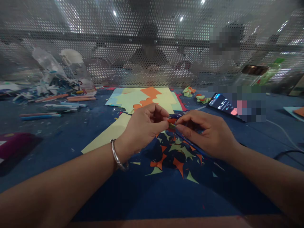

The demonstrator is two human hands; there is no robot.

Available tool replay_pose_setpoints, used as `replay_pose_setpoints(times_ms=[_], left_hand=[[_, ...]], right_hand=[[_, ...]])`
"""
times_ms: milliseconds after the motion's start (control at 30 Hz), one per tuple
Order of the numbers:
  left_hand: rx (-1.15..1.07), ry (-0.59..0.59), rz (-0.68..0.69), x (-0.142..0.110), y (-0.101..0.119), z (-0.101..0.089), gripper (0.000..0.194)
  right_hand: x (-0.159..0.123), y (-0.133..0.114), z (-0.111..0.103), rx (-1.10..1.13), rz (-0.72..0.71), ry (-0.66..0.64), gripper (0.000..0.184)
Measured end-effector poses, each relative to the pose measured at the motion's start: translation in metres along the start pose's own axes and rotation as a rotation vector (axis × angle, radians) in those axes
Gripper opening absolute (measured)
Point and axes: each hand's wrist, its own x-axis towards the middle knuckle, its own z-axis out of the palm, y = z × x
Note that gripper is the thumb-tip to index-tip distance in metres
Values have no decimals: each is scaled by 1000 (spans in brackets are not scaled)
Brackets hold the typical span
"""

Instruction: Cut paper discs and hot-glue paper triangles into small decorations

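In front of me, above the table, my left hand [149,125] pinches a small orange and green piece of paper [172,125] between thumb and fingers. My right hand [205,131] has its thumb and forefinger closed on the other side of the same piece. Under the right hand runs a thin blue stick [190,142]; whether that hand touches it I cannot tell. Just behind the fingertips lies a dark blue tube-like object [178,115], partly hidden. Pointed orange paper scraps [178,165] and pale green scraps [187,152] are scattered below both hands.
Stacked coloured sheets [166,96] lie behind the hands, a pale yellow sheet [106,133] to their left. Crumpled paper flowers [188,91] and a phone [220,106] are at the back right. Pens [66,107], a bottle [78,69] and a purple object [15,144] occupy the left.
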Motion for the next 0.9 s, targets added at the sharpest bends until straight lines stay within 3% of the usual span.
replay_pose_setpoints(times_ms=[300,500,700,900], left_hand=[[-57,-64,13,-1,4,2,16],[-233,-39,-99,-3,5,3,15],[-266,-50,-172,-3,9,5,16],[-272,-74,-151,-7,9,6,16]], right_hand=[[0,0,-2,-45,-20,34,14],[-1,0,-2,-42,-68,25,16],[1,-1,-1,-52,-105,25,13],[2,1,-2,-24,-41,20,14]])
